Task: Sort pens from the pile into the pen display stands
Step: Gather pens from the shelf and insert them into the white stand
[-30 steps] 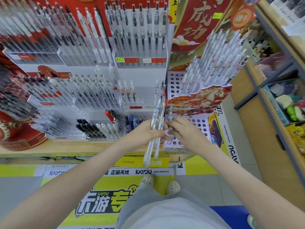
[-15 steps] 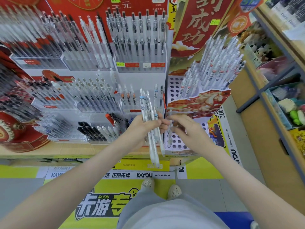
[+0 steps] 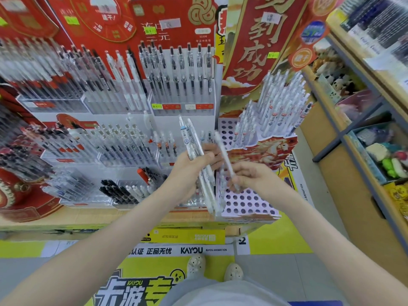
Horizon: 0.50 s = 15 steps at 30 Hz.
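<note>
The pen bundle [image 3: 191, 140], clear/white barrels w/ small blue-printed labels too blurred to read, sits in the L hand [image 3: 187, 173]. Its grip is clamped round mid-barrel. The caps point up-left and the lower ends hang below the hand, in front of the stand's left edge.

The single pen [image 3: 223, 151] sits in the R hand [image 3: 257, 180], grip pinched on its lower end. The barrel is tilted up-left, just beside the bundle and above the lower tier [image 3: 249, 203], a lavender hole grid.

The upper tier [image 3: 276, 115] holds white pens w/ red labels standing in holes, w/ horse artwork on the front panel. To the left, a clear bin [image 3: 176, 91] holds black-clip pens. The red banner [image 3: 260, 51] reads 到成功 in gold. The floor sticker [image 3: 191, 250] reads "KAYOU" & "KAYOU ANIMATION".
</note>
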Motion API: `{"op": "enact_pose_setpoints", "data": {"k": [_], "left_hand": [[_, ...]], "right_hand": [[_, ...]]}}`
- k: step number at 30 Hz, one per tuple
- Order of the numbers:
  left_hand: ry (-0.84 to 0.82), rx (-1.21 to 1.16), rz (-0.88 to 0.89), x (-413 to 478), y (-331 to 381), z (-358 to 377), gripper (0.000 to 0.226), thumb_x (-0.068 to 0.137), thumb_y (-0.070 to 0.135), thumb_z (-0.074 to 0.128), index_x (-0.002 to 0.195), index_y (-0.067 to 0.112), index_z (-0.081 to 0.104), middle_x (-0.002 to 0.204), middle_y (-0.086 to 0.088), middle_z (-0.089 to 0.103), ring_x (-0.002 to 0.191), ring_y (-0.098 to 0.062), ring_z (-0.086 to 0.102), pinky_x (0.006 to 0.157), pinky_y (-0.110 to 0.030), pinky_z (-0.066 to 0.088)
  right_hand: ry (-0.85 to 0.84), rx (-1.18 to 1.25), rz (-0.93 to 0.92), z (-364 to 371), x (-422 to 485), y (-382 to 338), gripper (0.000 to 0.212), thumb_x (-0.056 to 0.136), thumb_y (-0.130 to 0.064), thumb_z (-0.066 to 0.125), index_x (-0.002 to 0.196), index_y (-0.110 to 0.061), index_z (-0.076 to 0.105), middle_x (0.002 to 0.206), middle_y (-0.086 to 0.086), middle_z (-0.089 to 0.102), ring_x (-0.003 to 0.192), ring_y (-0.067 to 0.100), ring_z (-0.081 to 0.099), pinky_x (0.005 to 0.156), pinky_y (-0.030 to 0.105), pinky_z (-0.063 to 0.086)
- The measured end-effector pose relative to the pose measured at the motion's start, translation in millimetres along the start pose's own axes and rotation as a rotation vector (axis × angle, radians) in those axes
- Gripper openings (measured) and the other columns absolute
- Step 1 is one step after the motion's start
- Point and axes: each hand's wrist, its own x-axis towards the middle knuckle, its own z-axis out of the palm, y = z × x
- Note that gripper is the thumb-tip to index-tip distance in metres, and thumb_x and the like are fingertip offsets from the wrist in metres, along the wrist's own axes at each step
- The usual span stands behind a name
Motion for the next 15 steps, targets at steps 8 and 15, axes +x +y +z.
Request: {"op": "enact_pose_setpoints", "data": {"k": [8, 15], "left_hand": [[-0.017, -0.023, -0.036, 3.1, 1.4, -15.2, 0.017, 0.094, -0.008, 0.049, 0.104, 0.001, 0.060, 0.088, -0.011, 0.075, 0.086, -0.023, 0.072, 0.081, -0.031, 0.059], [-0.081, 0.018, -0.080, 4.0, -1.1, -24.1, 0.017, 0.093, -0.008, 0.049, 0.105, -0.001, 0.059, 0.091, -0.014, 0.074, 0.088, -0.024, 0.072, 0.082, -0.031, 0.058]], "right_hand": [[0.236, -0.369, -0.055, -18.4, 14.7, 50.7, 0.005, 0.094, -0.015, 0.057, 0.093, -0.013, 0.061, 0.089, 0.006, 0.055, 0.079, 0.019, 0.053, 0.071, 0.025, 0.044], [0.285, -0.469, -0.037, -10.0, 37.2, 70.1, 0.014, 0.096, -0.020, 0.054, 0.102, -0.011, 0.062, 0.071, -0.001, 0.059, 0.058, -0.001, 0.055, 0.049, 0.014, 0.037]]}}
